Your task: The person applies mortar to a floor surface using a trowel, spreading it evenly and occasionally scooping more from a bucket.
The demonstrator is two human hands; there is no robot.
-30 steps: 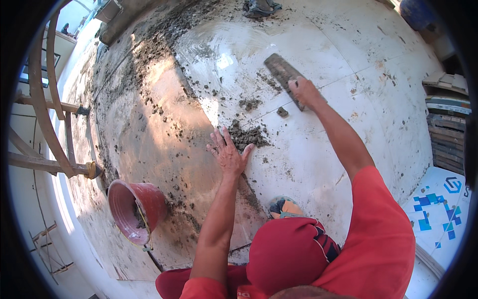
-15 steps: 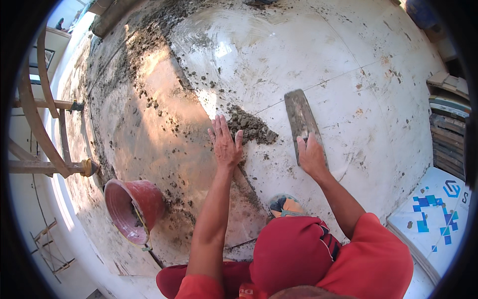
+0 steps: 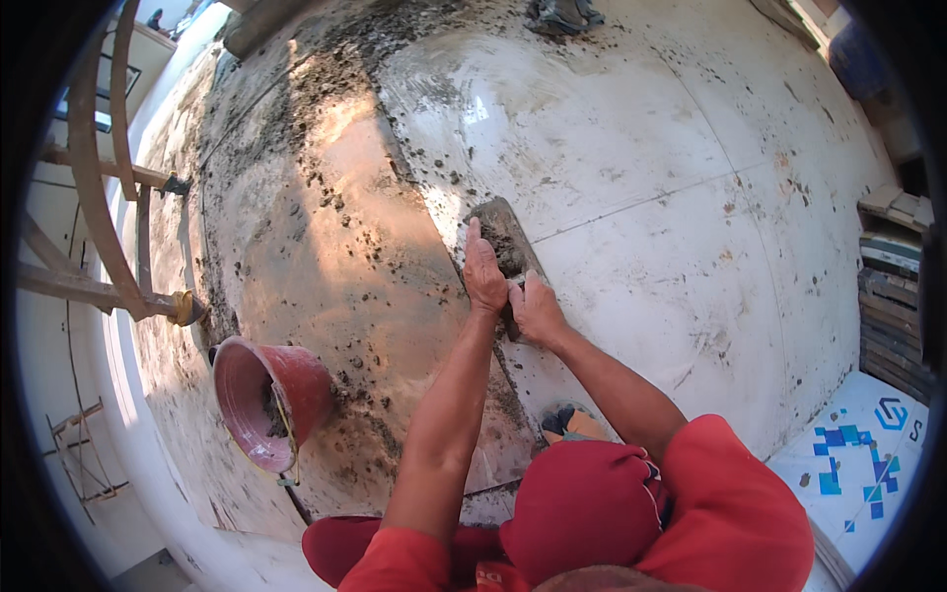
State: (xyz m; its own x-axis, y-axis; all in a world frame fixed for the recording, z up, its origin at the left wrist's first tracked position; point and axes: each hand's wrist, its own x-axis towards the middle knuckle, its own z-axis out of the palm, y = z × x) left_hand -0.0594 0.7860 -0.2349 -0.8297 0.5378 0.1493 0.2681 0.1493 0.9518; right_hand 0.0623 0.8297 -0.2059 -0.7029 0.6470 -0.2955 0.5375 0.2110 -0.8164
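My right hand (image 3: pixel 538 312) grips a long, flat grey float (image 3: pixel 490 210) low over the pale tiled floor. A clump of wet grey mortar (image 3: pixel 510 253) sits on the float's upper part. Close against its left edge is my left hand (image 3: pixel 483 276), fingers straight and together, palm turned toward the mortar. The fingertips of both hands nearly meet at the thumb side. Where exactly my right fingers wrap the float's handle is hidden under the hand.
A red bucket (image 3: pixel 301 390) lies tipped on its side at the left, with mortar residue inside. Wooden scaffold poles (image 3: pixel 89 286) stand at the far left. Loose mortar crumbs (image 3: pixel 326 187) cover the brownish strip. Stacked boards (image 3: pixel 888 316) and boxed tiles (image 3: pixel 858 464) line the right side.
My right hand has carried the float left to my left hand. The mortar heap from the floor now rests on the float. My left hand has turned edge-on beside it.
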